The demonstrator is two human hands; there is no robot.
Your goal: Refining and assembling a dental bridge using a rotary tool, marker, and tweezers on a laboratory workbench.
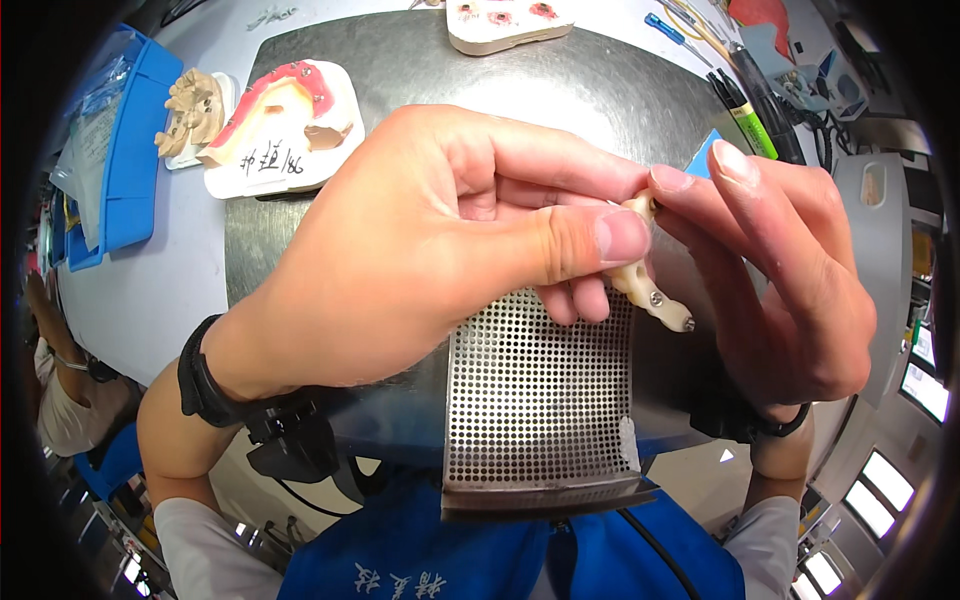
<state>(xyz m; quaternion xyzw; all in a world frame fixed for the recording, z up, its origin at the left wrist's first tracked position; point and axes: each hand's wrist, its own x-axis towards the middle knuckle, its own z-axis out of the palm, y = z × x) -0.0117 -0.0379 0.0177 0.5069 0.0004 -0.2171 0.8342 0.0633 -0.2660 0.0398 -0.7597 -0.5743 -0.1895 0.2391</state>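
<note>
My left hand (430, 230) pinches a curved, tooth-coloured dental bridge (640, 280) between thumb and index finger. Round metal screw fittings show along its lower end, which hangs free. My right hand (780, 260) is half curled, its fingertips against the bridge's upper end; my fingers hide part of that contact. Below the bridge lies a perforated metal tray (540, 400) with a bent-up front lip. A blue flat piece (705, 150) shows behind the right fingers; whether they touch it I cannot make out.
A dental model with pink gum (285, 125) stands behind my left hand, beside a tan tooth model (192, 115). A blue bin (135, 150) is at far left. Another model (510, 30) sits at the back. Markers (745, 115) and a blue-handled tool (672, 32) lie at back right.
</note>
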